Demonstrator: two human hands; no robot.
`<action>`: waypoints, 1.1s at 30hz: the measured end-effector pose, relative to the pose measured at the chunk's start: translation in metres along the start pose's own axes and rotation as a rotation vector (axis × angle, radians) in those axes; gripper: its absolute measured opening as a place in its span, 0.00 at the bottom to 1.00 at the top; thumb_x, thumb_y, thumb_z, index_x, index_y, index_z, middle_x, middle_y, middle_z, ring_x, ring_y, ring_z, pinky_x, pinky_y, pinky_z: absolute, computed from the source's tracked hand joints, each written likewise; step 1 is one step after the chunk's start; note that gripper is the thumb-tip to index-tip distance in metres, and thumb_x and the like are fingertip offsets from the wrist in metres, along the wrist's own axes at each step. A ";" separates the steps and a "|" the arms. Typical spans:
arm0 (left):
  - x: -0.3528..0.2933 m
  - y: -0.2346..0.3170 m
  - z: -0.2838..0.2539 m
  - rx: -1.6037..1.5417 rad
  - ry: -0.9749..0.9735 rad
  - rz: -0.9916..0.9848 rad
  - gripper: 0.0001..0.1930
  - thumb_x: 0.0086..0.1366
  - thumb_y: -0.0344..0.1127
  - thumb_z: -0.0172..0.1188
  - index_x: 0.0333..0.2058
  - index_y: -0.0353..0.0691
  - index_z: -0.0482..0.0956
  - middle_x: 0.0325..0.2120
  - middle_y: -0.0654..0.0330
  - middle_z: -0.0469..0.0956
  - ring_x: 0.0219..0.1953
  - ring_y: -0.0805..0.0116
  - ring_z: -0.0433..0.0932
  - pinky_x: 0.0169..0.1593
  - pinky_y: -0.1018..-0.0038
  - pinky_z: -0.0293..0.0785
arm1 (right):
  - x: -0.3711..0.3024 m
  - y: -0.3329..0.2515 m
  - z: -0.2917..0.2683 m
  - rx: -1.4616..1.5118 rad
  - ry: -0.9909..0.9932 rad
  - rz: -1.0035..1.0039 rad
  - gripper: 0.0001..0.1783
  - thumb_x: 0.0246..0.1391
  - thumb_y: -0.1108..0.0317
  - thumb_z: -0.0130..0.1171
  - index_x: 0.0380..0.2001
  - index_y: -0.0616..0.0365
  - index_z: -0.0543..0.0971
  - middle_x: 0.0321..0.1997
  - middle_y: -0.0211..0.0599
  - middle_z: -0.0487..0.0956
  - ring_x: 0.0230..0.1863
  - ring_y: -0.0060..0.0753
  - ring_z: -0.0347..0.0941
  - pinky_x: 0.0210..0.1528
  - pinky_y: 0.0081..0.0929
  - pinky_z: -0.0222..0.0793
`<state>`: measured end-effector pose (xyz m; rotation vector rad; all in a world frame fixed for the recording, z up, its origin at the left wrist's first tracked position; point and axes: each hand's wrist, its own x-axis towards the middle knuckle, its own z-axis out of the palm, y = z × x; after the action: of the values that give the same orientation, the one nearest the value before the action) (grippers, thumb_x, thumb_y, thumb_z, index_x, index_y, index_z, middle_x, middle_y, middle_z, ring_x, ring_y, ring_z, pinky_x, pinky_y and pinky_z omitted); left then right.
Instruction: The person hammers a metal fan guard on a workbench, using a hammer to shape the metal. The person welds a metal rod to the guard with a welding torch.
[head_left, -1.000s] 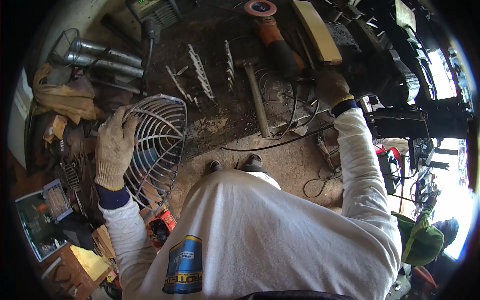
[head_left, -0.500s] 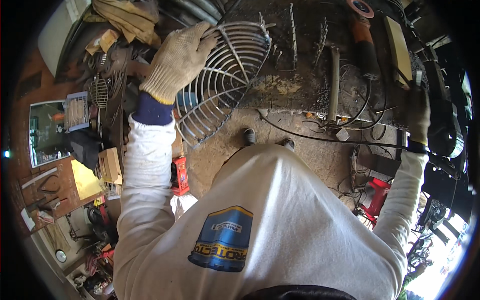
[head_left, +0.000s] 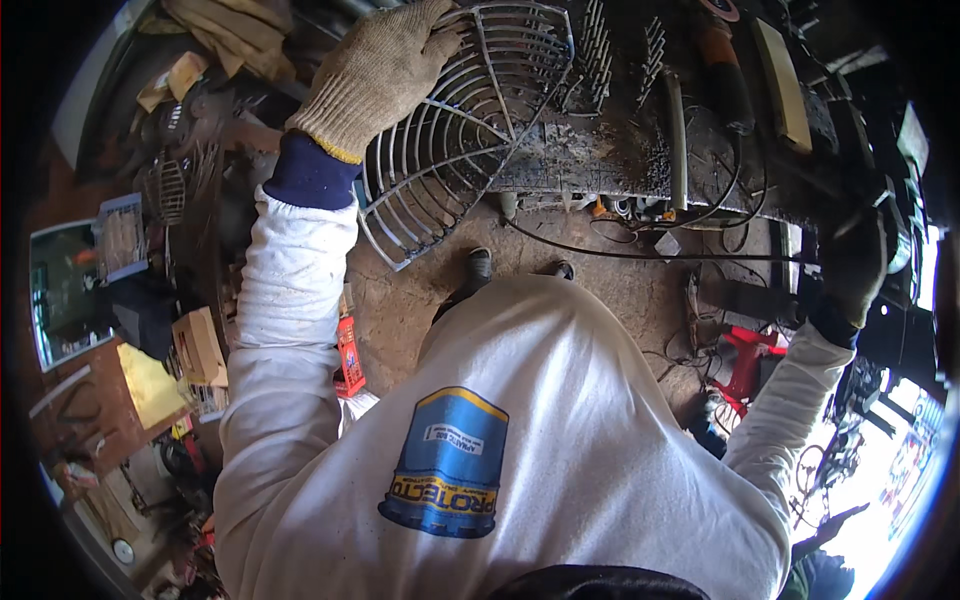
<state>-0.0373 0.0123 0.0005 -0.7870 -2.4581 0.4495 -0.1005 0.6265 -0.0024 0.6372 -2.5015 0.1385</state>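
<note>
My left hand [head_left: 375, 80], in a knitted beige glove, is closed on the rim of a metal wire grille [head_left: 440, 160]. The grille is a fan-shaped piece with curved concentric bars and straight spokes; its far part lies over the dark workbench [head_left: 560, 165] and its near corner sticks out past the edge. My right hand [head_left: 858, 270], also gloved, is in shadow at the far right, beside dark equipment past the bench's right end. Its fingers are too dark to make out, and so is anything in them.
On the bench lie an angle grinder [head_left: 725, 70], a metal bar [head_left: 678, 145], a pale block [head_left: 783, 85] and bundles of short rods [head_left: 595, 50]. A black cable [head_left: 640, 257] crosses in front. A red stand [head_left: 748, 365] is on the floor. A person [head_left: 820, 570] shows at lower right.
The view has shifted. My left hand still holds the grille, which has moved slightly. My right hand has come lower and nearer at the right.
</note>
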 end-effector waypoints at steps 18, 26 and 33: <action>0.020 0.008 -0.019 -0.358 -0.172 -0.196 0.12 0.76 0.35 0.51 0.46 0.31 0.75 0.31 0.59 0.73 0.29 0.72 0.72 0.36 0.75 0.79 | -0.026 -0.229 -0.079 -0.168 -0.080 0.149 0.18 0.61 0.69 0.63 0.53 0.60 0.81 0.50 0.39 0.85 0.48 0.44 0.83 0.48 0.35 0.79; 0.061 0.020 -0.076 -0.046 -0.568 -0.023 0.27 0.72 0.38 0.58 0.63 0.28 0.67 0.36 0.52 0.82 0.28 0.66 0.82 0.25 0.72 0.83 | -0.032 -0.309 -0.009 1.062 -0.096 0.473 0.13 0.70 0.71 0.51 0.48 0.69 0.80 0.40 0.40 0.84 0.38 0.33 0.81 0.42 0.29 0.77; 0.055 0.027 -0.022 0.405 -0.113 0.335 0.30 0.68 0.38 0.62 0.65 0.29 0.68 0.35 0.55 0.78 0.28 0.71 0.75 0.25 0.79 0.79 | -0.066 -0.380 0.023 1.488 -0.142 0.751 0.26 0.74 0.51 0.50 0.57 0.65 0.75 0.39 0.32 0.79 0.29 0.19 0.72 0.33 0.19 0.71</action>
<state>-0.0514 0.0704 0.0270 -1.0153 -2.2223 1.1012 0.1151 0.3135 -0.0699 0.1088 -2.2238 2.3515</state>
